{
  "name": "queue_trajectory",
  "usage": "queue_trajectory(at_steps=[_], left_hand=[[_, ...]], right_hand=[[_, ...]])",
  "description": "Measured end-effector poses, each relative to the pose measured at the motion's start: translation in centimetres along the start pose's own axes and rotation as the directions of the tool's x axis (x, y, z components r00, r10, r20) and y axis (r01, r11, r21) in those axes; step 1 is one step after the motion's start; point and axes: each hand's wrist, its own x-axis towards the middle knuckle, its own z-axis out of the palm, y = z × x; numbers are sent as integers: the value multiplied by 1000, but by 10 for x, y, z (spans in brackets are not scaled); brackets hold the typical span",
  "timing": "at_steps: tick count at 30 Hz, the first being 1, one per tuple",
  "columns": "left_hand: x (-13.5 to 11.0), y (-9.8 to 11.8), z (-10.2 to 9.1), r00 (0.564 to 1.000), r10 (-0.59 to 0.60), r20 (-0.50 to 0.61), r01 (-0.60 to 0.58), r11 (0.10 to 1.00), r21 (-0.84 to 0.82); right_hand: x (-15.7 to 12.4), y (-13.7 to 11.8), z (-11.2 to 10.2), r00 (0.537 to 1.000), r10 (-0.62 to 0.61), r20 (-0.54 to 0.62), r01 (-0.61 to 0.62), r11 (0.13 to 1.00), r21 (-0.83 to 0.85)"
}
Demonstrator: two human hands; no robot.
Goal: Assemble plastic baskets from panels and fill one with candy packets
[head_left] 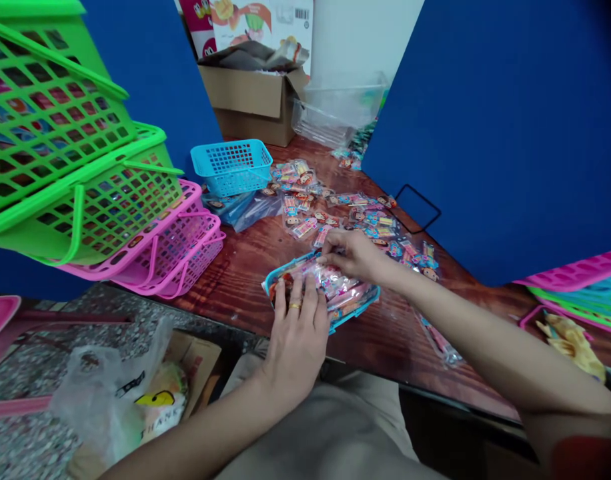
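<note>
A small blue basket point(354, 313) filled with shiny plastic packets point(338, 283) sits at the table's near edge, right in front of me. My left hand point(298, 333), a ring on one finger, lies with its fingers stretched out over the packets on the basket's left side. Thumb and fingers of my right hand point(353, 253) pinch together at the far rim, seemingly on the edge of a clear plastic packet; the fingers partly hide it. Beyond the basket, many flat packets with cartoon figures point(305, 227) are scattered over the wooden table point(245, 273).
Another blue basket point(233, 170) stands behind, beside blue plastic bags point(250, 208). Stacked green baskets point(105, 207) and pink baskets point(185, 247) rise at left. An open carton point(245, 97) and clear plastic containers point(330, 113) are at the back. More stacked baskets point(585, 287) sit far right.
</note>
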Motion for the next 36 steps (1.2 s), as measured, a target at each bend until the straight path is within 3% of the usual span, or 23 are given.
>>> queue_trajectory(at_steps=[3, 8, 13, 16, 20, 22, 24, 28, 31, 36], left_hand=[[2, -5, 9, 1000, -30, 5, 30, 999, -35], [7, -9, 19, 995, -56, 87, 68, 989, -132], [12, -6, 16, 983, -78, 165, 101, 985, -137], [14, -5, 16, 976, -97, 193, 120, 987, -110], [13, -4, 17, 979, -83, 184, 104, 988, -113], [12, -4, 18, 979, -88, 182, 109, 988, -111], [11, -5, 17, 979, -96, 180, 117, 987, -108], [9, -16, 14, 979, -53, 195, 82, 986, -144], [10, -26, 14, 980, -7, 200, 54, 972, -229], [14, -21, 26, 972, -154, 177, 193, 955, -227]], right_hand=[[3, 6, 9, 997, -48, -64, 39, 991, -126], [6, 19, 19, 990, -117, 83, 133, 967, -219], [10, 16, 18, 992, -67, 107, 107, 902, -418], [10, 11, 15, 997, -56, 45, 70, 893, -444], [-10, -6, 9, 987, -93, -131, 45, 943, -330], [-28, -17, 13, 990, -112, -80, 82, 946, -314], [-43, -24, 21, 994, -102, 51, 113, 928, -356], [-54, -20, 37, 974, -37, 222, 127, 906, -405], [-48, -12, 37, 969, -38, 244, 134, 911, -390], [-35, -1, 34, 974, -102, 203, 163, 936, -311]])
